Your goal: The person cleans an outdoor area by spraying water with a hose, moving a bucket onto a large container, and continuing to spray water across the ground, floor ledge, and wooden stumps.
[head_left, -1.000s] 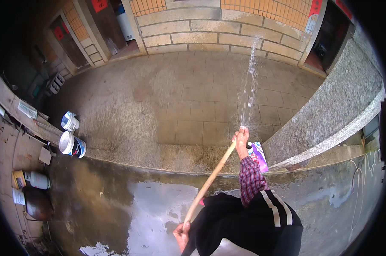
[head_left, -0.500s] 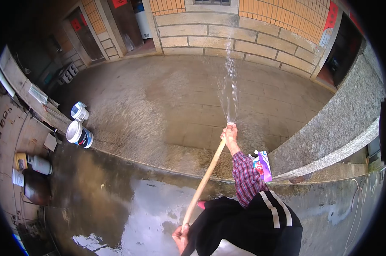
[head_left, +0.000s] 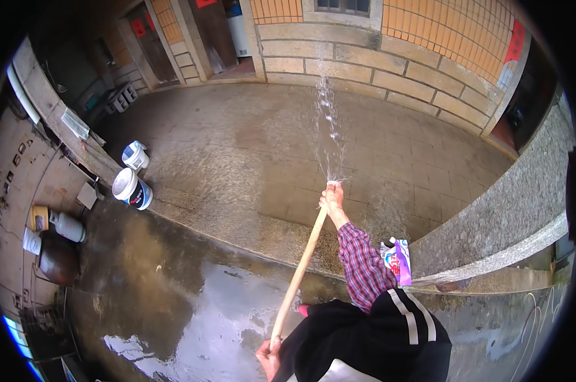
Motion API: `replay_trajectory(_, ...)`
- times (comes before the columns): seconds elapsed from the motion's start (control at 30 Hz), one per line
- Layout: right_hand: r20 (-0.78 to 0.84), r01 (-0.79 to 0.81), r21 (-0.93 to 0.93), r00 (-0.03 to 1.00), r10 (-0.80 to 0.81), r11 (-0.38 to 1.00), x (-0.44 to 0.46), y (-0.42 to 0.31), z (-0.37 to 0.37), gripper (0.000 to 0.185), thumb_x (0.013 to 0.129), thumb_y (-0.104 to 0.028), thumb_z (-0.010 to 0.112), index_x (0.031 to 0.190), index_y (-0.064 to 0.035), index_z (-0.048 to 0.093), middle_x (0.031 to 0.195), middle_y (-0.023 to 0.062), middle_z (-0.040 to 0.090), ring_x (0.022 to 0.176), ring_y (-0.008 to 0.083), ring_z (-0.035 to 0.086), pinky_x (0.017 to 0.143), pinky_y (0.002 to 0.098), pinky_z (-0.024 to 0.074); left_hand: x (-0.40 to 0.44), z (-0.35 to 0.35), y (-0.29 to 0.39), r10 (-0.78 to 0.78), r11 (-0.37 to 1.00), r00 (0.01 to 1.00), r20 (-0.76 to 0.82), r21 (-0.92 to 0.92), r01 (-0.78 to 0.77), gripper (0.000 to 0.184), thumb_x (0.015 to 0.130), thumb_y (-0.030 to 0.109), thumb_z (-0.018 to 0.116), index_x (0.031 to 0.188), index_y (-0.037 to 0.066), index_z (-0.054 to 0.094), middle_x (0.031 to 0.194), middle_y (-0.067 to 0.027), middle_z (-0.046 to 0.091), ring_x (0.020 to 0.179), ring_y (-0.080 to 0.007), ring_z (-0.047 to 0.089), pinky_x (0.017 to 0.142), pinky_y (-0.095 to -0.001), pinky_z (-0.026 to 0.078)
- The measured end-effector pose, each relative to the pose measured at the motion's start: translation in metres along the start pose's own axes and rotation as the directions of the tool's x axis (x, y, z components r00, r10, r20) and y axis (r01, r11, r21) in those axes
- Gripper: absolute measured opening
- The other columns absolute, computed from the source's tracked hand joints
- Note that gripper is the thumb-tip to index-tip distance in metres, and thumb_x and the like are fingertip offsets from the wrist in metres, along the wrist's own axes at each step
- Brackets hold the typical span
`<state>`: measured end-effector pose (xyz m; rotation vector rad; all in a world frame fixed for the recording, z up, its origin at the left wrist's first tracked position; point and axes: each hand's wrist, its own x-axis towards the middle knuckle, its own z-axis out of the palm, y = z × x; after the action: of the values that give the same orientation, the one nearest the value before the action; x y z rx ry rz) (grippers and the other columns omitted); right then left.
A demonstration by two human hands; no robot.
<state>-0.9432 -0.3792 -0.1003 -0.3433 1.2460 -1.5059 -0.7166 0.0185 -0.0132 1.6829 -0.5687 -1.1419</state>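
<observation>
We look down on a broad paved floor, with a stone-block wall along its far side and a curved, rough grey ledge at right. Against the dark garment near us, a pale hose slants up and to the right, held clear of the ground between two hands. From its upper end a water jet shoots toward the wall. Two white buckets stand at left, and a purple-and-white package sits just beside the plaid sleeve. We see the right hand closed around the hose's mouth, fingers bunched right where the spray breaks out. The left hand grips the hose lower down, its thumb along the tube; how tightly its other fingers curl, we cannot tell.
</observation>
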Motion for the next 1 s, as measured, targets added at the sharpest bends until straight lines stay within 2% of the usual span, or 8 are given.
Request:
replay_trajectory(0.27, 0.031, -0.050, -0.089, 0.998, 0.053, 0.995, 0.006, 0.006, 0.025, 0.009, 0.085, -0.022, 0.037, 0.084, -0.0138, 0.034, 0.052, 0.0007, 0.036, 0.033, 0.0098, 0.033, 0.028, 0.0251, 0.0303, 0.004, -0.002, -0.022, 0.054, 0.998, 0.998, -0.038, 0.015, -0.054, 0.025, 0.073, 0.024, 0.060, 0.065, 0.001, 0.058, 0.043, 0.0048, 0.038, 0.039, -0.0024, 0.029, 0.038, -0.0209, 0.018)
replay_trajectory(0.33, 0.037, -0.058, -0.112, 0.997, 0.063, 0.992, 0.011, 0.013, 0.026, 0.009, 0.085, -0.022, 0.037, 0.084, -0.0138, 0.034, 0.051, 0.0006, 0.035, 0.033, 0.0100, 0.033, 0.028, 0.0252, 0.0304, -0.003, 0.006, -0.027, 0.027, 0.987, 0.967, -0.254, -0.148, -0.067, 0.020, 0.074, 0.020, 0.060, 0.063, 0.005, 0.051, 0.052, 0.0026, 0.042, 0.047, -0.0061, 0.034, 0.042, -0.0228, 0.026)
replay_trajectory(0.43, 0.034, -0.087, -0.135, 0.995, 0.093, 0.987, 0.012, 0.019, 0.026, 0.009, 0.085, -0.022, 0.037, 0.084, -0.0136, 0.035, 0.050, 0.0004, 0.034, 0.033, 0.0105, 0.034, 0.028, 0.0255, 0.0305, 0.005, -0.022, -0.043, -0.037, 0.998, 0.998, 0.056, 0.051, 0.034, 0.019, 0.074, 0.017, 0.061, 0.083, 0.005, 0.049, 0.064, -0.0017, 0.048, 0.054, -0.0079, 0.039, 0.046, -0.0236, 0.032)
replay_trajectory(0.63, -0.055, -0.141, -0.098, 0.989, 0.137, 0.985, 0.006, 0.021, 0.011, 0.005, 0.083, -0.016, 0.037, 0.081, -0.0131, 0.034, 0.050, 0.0016, 0.035, 0.032, 0.0115, 0.034, 0.027, 0.0267, 0.0310, -0.004, -0.013, -0.024, -0.043, 0.998, 0.997, -0.063, -0.054, 0.040, 0.021, 0.075, 0.013, 0.059, 0.090, 0.004, 0.047, 0.070, -0.0044, 0.050, 0.061, -0.0107, 0.044, 0.055, -0.0259, 0.039)
replay_trajectory(0.73, -0.114, -0.133, -0.053, 0.985, 0.126, 0.990, 0.005, 0.024, -0.015, 0.006, 0.081, -0.011, 0.038, 0.077, -0.0129, 0.033, 0.050, 0.0024, 0.035, 0.032, 0.0122, 0.035, 0.026, 0.0271, 0.0308, 0.000, -0.007, -0.013, 0.025, 0.999, 0.998, -0.061, 0.045, -0.023, 0.024, 0.073, 0.023, 0.061, 0.065, 0.001, 0.058, 0.043, 0.0044, 0.039, 0.039, -0.0030, 0.031, 0.038, -0.0210, 0.019)
replay_trajectory(0.87, -0.238, -0.089, -0.043, 0.968, 0.076, 0.995, -0.001, 0.023, -0.059, 0.005, 0.083, -0.016, 0.036, 0.081, -0.0130, 0.034, 0.052, 0.0032, 0.035, 0.033, 0.0124, 0.035, 0.027, 0.0274, 0.0316, 0.000, -0.017, -0.039, 0.006, 1.000, 0.999, -0.035, 0.023, -0.005, 0.023, 0.073, 0.022, 0.061, 0.065, 0.000, 0.058, 0.043, 0.0048, 0.040, 0.040, -0.0032, 0.031, 0.038, -0.0209, 0.019)
replay_trajectory(0.93, -0.242, -0.021, 0.062, 0.970, 0.036, 0.998, -0.006, 0.016, -0.078, 0.009, 0.085, -0.023, 0.036, 0.086, -0.0140, 0.034, 0.055, 0.0030, 0.036, 0.035, 0.0113, 0.034, 0.028, 0.0260, 0.0317, 0.007, -0.028, -0.069, 0.130, 0.987, 0.989, -0.070, 0.105, -0.123, 0.018, 0.075, 0.012, 0.059, 0.088, 0.003, 0.050, 0.071, -0.0052, 0.053, 0.065, -0.0125, 0.047, 0.061, -0.0272, 0.041)
replay_trajectory(1.0, -0.260, 0.056, 0.085, 0.965, -0.032, 0.995, -0.013, 0.001, -0.092, 0.010, 0.085, -0.024, 0.037, 0.086, -0.0142, 0.034, 0.055, 0.0025, 0.036, 0.035, 0.0111, 0.034, 0.028, 0.0257, 0.0314, 0.028, -0.023, -0.073, 0.139, 0.984, 0.990, 0.001, 0.108, -0.139, 0.018, 0.075, 0.012, 0.059, 0.088, 0.003, 0.050, 0.072, -0.0052, 0.053, 0.065, -0.0126, 0.047, 0.061, -0.0273, 0.041)
